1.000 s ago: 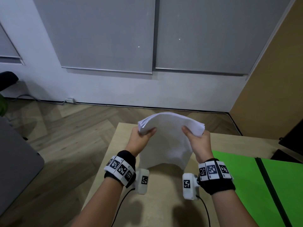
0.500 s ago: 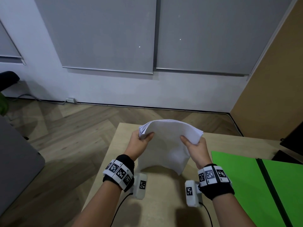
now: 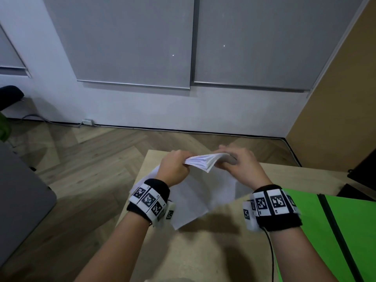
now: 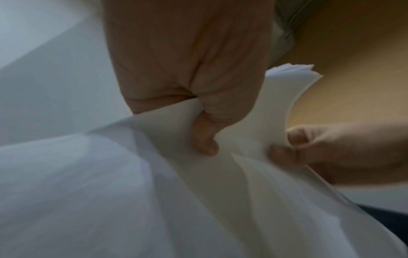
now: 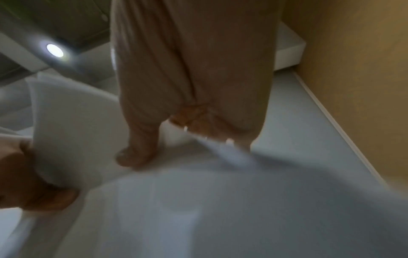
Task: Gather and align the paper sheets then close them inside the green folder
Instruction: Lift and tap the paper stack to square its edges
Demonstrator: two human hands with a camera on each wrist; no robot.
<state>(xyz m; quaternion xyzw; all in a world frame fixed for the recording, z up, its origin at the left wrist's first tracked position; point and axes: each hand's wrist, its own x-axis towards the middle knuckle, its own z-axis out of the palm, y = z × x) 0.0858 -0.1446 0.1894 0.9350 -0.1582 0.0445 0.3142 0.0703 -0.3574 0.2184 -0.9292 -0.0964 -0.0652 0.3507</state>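
I hold a stack of white paper sheets (image 3: 200,192) in the air above the far left part of the table. My left hand (image 3: 175,165) grips the stack's upper left edge, thumb on the near face (image 4: 205,139). My right hand (image 3: 238,165) grips the upper right edge, its thumb lying on the paper (image 5: 139,148). The sheets (image 4: 154,200) droop down toward me, with their top edges (image 3: 203,162) fanned and uneven. The green folder (image 3: 335,231) lies open and flat on the table at the right, with a dark spine down its middle.
The light wooden table (image 3: 203,257) ends just beyond my hands, with wood floor past it. A dark object (image 3: 364,171) sits at the table's far right edge. A grey surface (image 3: 18,196) stands at the left. A tan wall panel (image 3: 335,98) rises at the right.
The hands have tilted the stack's top edge down and brought it closer together, so the sheets now hang lower. The wrists have risen over the paper.
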